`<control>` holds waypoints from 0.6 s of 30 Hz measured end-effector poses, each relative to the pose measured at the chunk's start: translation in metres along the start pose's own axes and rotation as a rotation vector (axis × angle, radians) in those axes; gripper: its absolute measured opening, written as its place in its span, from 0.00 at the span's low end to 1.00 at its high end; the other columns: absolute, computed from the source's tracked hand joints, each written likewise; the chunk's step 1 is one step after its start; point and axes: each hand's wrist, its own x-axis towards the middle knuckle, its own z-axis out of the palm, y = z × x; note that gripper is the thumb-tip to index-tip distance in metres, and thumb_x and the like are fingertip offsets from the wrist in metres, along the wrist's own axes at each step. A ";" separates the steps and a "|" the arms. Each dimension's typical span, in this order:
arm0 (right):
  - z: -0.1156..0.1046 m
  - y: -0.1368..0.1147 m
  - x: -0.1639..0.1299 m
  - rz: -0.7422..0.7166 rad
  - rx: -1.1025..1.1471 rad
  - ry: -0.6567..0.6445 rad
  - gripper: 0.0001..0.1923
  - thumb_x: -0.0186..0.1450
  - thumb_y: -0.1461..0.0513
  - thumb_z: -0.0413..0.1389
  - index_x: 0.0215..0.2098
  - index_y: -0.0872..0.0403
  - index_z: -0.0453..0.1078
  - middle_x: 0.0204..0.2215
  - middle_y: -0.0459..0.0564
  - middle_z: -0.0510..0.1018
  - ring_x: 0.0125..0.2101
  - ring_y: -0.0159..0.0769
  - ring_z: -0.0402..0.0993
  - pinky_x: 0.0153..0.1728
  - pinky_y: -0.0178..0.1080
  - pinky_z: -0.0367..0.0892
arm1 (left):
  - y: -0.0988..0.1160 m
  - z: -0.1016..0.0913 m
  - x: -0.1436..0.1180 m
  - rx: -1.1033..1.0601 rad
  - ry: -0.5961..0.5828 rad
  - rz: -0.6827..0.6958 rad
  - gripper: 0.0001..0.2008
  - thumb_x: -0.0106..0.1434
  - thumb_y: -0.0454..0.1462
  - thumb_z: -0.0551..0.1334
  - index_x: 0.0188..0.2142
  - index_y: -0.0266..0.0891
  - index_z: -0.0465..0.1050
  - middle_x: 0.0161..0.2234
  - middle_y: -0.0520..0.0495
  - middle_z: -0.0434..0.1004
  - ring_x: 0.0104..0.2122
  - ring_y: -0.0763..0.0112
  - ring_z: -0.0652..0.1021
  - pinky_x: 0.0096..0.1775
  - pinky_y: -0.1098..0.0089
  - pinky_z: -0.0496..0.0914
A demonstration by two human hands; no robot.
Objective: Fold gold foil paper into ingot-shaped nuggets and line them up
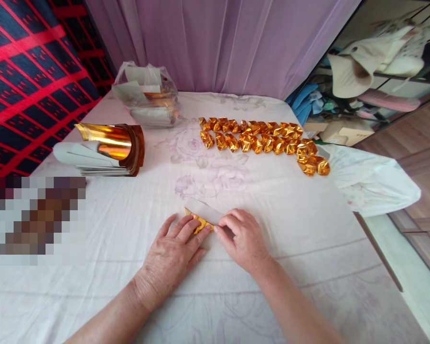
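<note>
Left hand (pixel 172 255) lies flat with fingers spread and right hand (pixel 244 239) presses curled fingertips on a half-folded gold foil paper (pixel 201 216) on the white floral cloth (pixel 294 229), folded gold ingots (pixel 265 138) lined at one o'clock.

Under your hands lies a paper strip (pixel 205 211), white on its back and shiny gold on the folded face, resting on a white table cloth (pixel 279 200) printed with pale lilac roses. The folded pieces (pixel 261 138) in rows are gold-orange foil, the curled sheet stack (pixel 111 145) mirror-gold over white. The curtain (pixel 218 43) is mauve, and the hanging (pixel 25 71) at your left seems navy with red checks.
</note>
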 end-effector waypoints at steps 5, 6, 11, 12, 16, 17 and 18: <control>0.000 -0.001 0.000 0.002 -0.014 -0.010 0.09 0.65 0.64 0.55 0.26 0.52 0.66 0.25 0.46 0.70 0.30 0.35 0.67 0.34 0.38 0.59 | 0.000 -0.001 0.001 -0.016 -0.018 -0.006 0.18 0.70 0.41 0.54 0.57 0.45 0.69 0.52 0.47 0.75 0.54 0.59 0.72 0.58 0.51 0.63; 0.000 -0.001 0.001 0.004 -0.016 -0.011 0.09 0.65 0.64 0.55 0.26 0.52 0.66 0.25 0.46 0.70 0.29 0.35 0.67 0.34 0.38 0.59 | 0.000 -0.001 0.001 -0.020 -0.022 -0.007 0.18 0.70 0.42 0.54 0.57 0.45 0.69 0.52 0.47 0.75 0.54 0.59 0.72 0.58 0.51 0.63; 0.001 -0.002 0.001 0.010 -0.023 0.000 0.08 0.64 0.64 0.56 0.26 0.52 0.66 0.26 0.46 0.71 0.30 0.35 0.67 0.34 0.38 0.59 | -0.001 -0.002 0.002 -0.030 -0.027 -0.011 0.18 0.70 0.42 0.55 0.57 0.45 0.69 0.52 0.46 0.75 0.53 0.58 0.72 0.58 0.50 0.63; 0.001 -0.003 0.001 0.010 -0.024 0.003 0.08 0.64 0.64 0.56 0.26 0.52 0.66 0.26 0.46 0.71 0.30 0.35 0.67 0.34 0.38 0.59 | -0.001 -0.002 0.002 -0.031 -0.027 -0.014 0.18 0.70 0.42 0.55 0.57 0.45 0.69 0.52 0.46 0.75 0.53 0.58 0.72 0.58 0.50 0.63; 0.002 -0.003 0.001 0.019 -0.033 0.004 0.08 0.64 0.64 0.56 0.26 0.52 0.66 0.26 0.46 0.71 0.30 0.36 0.67 0.34 0.39 0.59 | 0.000 -0.001 0.002 -0.040 -0.034 -0.015 0.18 0.70 0.41 0.55 0.57 0.45 0.69 0.51 0.46 0.75 0.53 0.58 0.72 0.58 0.49 0.63; 0.002 -0.003 0.001 0.020 -0.035 0.006 0.08 0.64 0.64 0.56 0.26 0.52 0.66 0.26 0.46 0.71 0.30 0.35 0.67 0.34 0.39 0.59 | 0.000 -0.001 0.002 -0.042 -0.034 -0.015 0.18 0.70 0.41 0.55 0.57 0.45 0.69 0.51 0.46 0.75 0.53 0.57 0.72 0.58 0.49 0.63; 0.002 -0.003 0.001 0.020 -0.036 0.008 0.08 0.64 0.64 0.56 0.26 0.52 0.66 0.26 0.46 0.70 0.30 0.35 0.67 0.34 0.38 0.58 | 0.000 -0.001 0.002 -0.044 -0.032 -0.015 0.18 0.70 0.41 0.55 0.57 0.45 0.69 0.51 0.46 0.75 0.53 0.57 0.72 0.58 0.49 0.63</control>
